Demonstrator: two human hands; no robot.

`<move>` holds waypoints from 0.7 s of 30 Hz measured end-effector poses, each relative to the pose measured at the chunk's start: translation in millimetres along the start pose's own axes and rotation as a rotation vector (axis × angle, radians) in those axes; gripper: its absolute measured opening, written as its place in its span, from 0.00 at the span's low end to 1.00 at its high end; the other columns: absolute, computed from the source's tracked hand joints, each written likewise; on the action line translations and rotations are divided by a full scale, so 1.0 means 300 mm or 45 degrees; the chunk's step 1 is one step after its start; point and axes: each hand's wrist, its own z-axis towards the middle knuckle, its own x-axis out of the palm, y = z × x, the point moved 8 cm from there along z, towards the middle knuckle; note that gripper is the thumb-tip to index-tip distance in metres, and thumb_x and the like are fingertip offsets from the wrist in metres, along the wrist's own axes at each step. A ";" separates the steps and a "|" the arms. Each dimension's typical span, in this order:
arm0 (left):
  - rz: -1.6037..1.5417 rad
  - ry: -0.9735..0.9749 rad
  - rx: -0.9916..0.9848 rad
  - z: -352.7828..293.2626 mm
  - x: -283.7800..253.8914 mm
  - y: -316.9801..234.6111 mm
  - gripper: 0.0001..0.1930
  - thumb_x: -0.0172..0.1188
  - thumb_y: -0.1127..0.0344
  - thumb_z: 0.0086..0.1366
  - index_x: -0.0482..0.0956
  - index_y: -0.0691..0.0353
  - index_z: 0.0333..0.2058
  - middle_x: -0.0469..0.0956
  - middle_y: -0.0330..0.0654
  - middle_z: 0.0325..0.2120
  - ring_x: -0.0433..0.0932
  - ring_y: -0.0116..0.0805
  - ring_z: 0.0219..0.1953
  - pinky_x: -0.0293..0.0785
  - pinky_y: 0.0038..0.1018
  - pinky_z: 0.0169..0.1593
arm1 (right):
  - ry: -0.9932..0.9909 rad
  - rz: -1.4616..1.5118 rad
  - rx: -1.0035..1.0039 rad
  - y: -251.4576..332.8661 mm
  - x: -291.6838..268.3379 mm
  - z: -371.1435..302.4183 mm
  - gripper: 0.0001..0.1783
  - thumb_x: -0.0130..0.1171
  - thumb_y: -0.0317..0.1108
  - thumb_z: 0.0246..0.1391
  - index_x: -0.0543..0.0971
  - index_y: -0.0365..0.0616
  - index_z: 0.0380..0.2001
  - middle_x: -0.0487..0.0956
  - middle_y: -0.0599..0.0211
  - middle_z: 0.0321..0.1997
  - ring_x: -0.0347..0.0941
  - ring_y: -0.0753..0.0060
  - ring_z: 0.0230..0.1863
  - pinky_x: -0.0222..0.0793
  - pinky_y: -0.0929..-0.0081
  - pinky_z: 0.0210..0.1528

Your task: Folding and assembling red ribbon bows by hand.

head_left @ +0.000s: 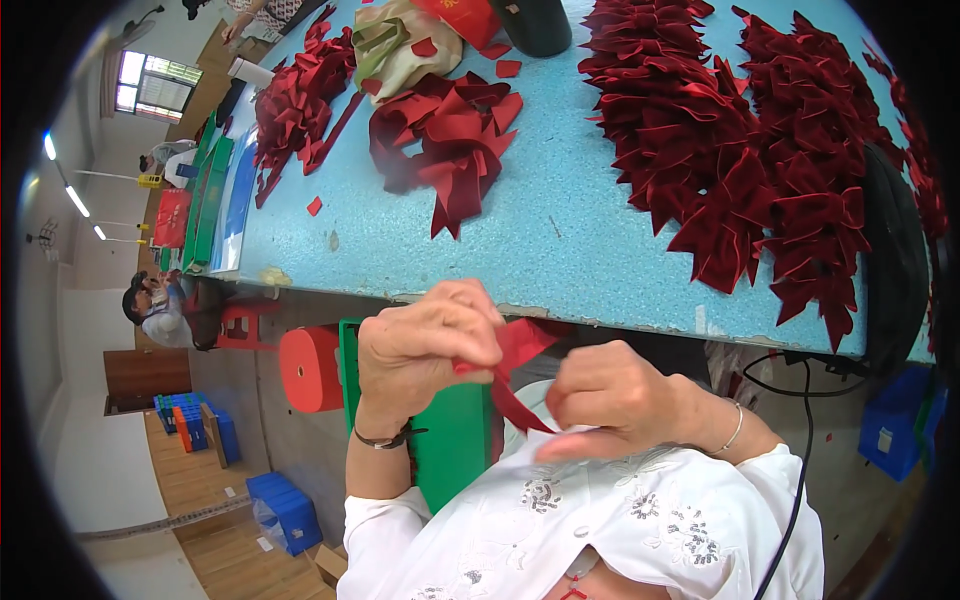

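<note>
Just off the near table edge, my left hand (430,335) pinches a dark red ribbon (525,342), folded, with one tail hanging down. Close to its right is my right hand (615,400), its fingers curled in. The hanging tail reaches toward these fingertips, but whatever they hold is hidden. Beyond my hands, a loose heap of red ribbon pieces (450,140) lies on the blue table (540,235). Long rows of finished dark red bows (680,130) cover the table's right side, with another row of bows (805,160) beside them.
More red ribbon (300,105) lies at the far left, near a pale cloth bag (405,45) and a dark cup (537,25). Below the table edge are a green crate (450,450) and a red roll (312,368). A black cable (803,450) hangs at right. Another person (165,310) sits at left.
</note>
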 end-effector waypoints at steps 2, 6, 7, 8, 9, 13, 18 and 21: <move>-0.159 0.106 0.081 -0.001 0.017 -0.019 0.09 0.69 0.68 0.45 0.80 0.66 0.23 0.78 0.40 0.22 0.75 0.38 0.32 0.69 0.37 0.43 | 0.082 0.218 -0.007 0.009 -0.025 -0.009 0.09 0.65 0.25 0.41 0.76 0.37 0.28 0.76 0.56 0.35 0.73 0.65 0.35 0.69 0.72 0.36; -0.222 0.160 0.055 0.011 0.035 -0.025 0.10 0.67 0.64 0.47 0.80 0.66 0.21 0.77 0.40 0.20 0.75 0.39 0.32 0.67 0.38 0.43 | -0.336 0.122 0.213 -0.055 -0.102 0.048 0.13 0.63 0.26 0.43 0.76 0.34 0.34 0.77 0.56 0.39 0.74 0.64 0.40 0.70 0.71 0.40; -0.229 0.164 0.051 0.017 0.037 -0.022 0.10 0.67 0.64 0.47 0.80 0.66 0.21 0.77 0.40 0.20 0.75 0.39 0.32 0.67 0.38 0.43 | -0.341 0.121 0.220 -0.064 -0.097 0.063 0.13 0.63 0.26 0.43 0.76 0.34 0.34 0.77 0.56 0.39 0.74 0.64 0.40 0.70 0.71 0.40; -0.223 0.200 0.071 0.021 0.045 -0.025 0.10 0.67 0.64 0.48 0.80 0.66 0.21 0.77 0.40 0.20 0.75 0.40 0.32 0.67 0.38 0.43 | -0.319 0.172 0.228 -0.077 -0.081 0.080 0.14 0.62 0.26 0.44 0.75 0.33 0.36 0.77 0.56 0.39 0.73 0.64 0.40 0.69 0.72 0.41; -0.216 0.236 0.092 0.024 0.051 -0.029 0.10 0.66 0.64 0.48 0.80 0.66 0.20 0.78 0.41 0.20 0.75 0.40 0.32 0.66 0.38 0.43 | -0.296 0.225 0.236 -0.092 -0.068 0.092 0.15 0.61 0.26 0.45 0.75 0.32 0.38 0.77 0.57 0.39 0.73 0.64 0.41 0.69 0.72 0.42; -0.215 0.310 0.062 0.021 0.053 -0.039 0.09 0.66 0.65 0.48 0.80 0.65 0.20 0.78 0.40 0.20 0.75 0.41 0.31 0.65 0.38 0.44 | -0.138 0.734 0.392 -0.177 -0.024 0.107 0.16 0.59 0.26 0.47 0.74 0.32 0.41 0.77 0.59 0.39 0.73 0.65 0.40 0.69 0.73 0.43; -0.176 0.228 -0.044 0.002 0.057 -0.052 0.11 0.61 0.63 0.51 0.79 0.62 0.15 0.78 0.40 0.15 0.74 0.38 0.29 0.63 0.35 0.37 | 0.344 0.886 0.561 -0.173 0.086 0.118 0.13 0.60 0.26 0.47 0.76 0.34 0.38 0.78 0.62 0.34 0.73 0.70 0.35 0.68 0.76 0.38; -0.144 0.257 -0.085 -0.005 0.044 -0.033 0.09 0.64 0.63 0.49 0.81 0.63 0.17 0.79 0.43 0.19 0.74 0.39 0.29 0.64 0.36 0.39 | 0.355 0.699 0.408 -0.170 0.079 0.121 0.11 0.60 0.25 0.46 0.78 0.36 0.35 0.77 0.64 0.29 0.71 0.72 0.30 0.66 0.77 0.33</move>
